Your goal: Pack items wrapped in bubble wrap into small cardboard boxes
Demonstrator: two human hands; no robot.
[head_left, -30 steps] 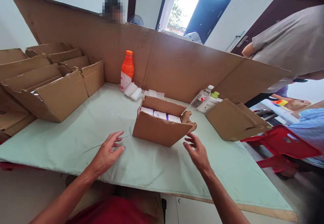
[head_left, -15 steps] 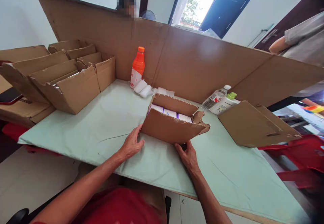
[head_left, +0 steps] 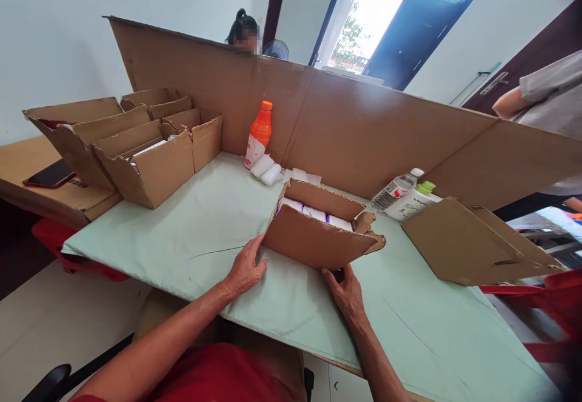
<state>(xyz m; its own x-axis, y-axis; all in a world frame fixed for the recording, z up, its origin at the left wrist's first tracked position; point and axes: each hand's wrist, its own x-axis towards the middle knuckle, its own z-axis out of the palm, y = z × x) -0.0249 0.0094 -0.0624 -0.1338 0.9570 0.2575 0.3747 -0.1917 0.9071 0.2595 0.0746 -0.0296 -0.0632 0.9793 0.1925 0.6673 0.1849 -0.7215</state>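
An open cardboard box (head_left: 313, 241) stands a little tilted on the table in front of me. Small white packs with purple edges (head_left: 313, 213) sit in a row inside it. My left hand (head_left: 248, 267) is at the box's lower left corner, fingertips touching it and thumb spread away. At the lower front edge, towards the right, my right hand (head_left: 346, 293) touches the box with thumb and fingers apart; some of its fingertips are hidden. Neither hand is wrapped round the box.
Several open cardboard boxes (head_left: 159, 174) stand at the left, near a dark phone (head_left: 50, 173). An orange bottle (head_left: 259, 132) and white rolls (head_left: 268, 170) are behind. A clear bottle (head_left: 393, 190), a white green-capped bottle (head_left: 413, 202) and a cardboard holder (head_left: 459, 241) stand right. A cardboard partition (head_left: 345, 123) runs behind.
The camera view has shifted, so the whole scene sits slightly lower and further right. Both hands keep their places against the box, and the box itself has not visibly moved on the table.
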